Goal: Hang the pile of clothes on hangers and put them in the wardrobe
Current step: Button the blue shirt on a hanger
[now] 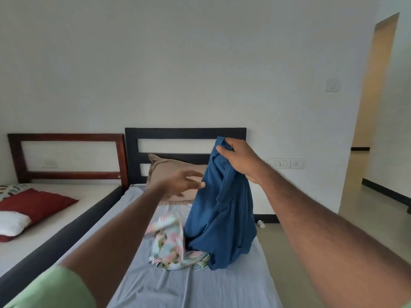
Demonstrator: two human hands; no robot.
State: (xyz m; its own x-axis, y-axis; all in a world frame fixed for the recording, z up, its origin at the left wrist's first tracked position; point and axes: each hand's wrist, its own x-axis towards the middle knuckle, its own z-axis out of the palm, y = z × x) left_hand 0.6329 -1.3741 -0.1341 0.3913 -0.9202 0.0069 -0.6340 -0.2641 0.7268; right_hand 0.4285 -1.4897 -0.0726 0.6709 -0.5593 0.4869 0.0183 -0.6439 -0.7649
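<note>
Arms are reaching forward over the bed (200,290), both bare to above the elbow, with a green sleeve (55,290) showing on the left one. The right hand (239,160) is raised to about headboard height, knuckles up, fingers and thumb curling round a bunched top edge of the blue shirt (222,214) and pinching it. The shirt is hanging straight down from that grip, its lower end resting crumpled on the sheet. The left hand (183,182) is stretching toward the shirt at its upper left side, fingers spread and loose, holding nothing; the fingertips are blurred and seem to be just touching the cloth, though I cannot tell for sure.

Two garments are showing: the blue shirt and one floral garment (169,245) lying rumpled on the sheet, touching the shirt's lower left side. Two beds are standing side by side, each with its own headboard, the near one dark (184,132) and the left one reddish (66,137). One tan pillow (169,172) is leaning at the dark headboard. On the left bed (66,196) one red pillow (37,204) and one white pillow (12,223) are lying.
</note>
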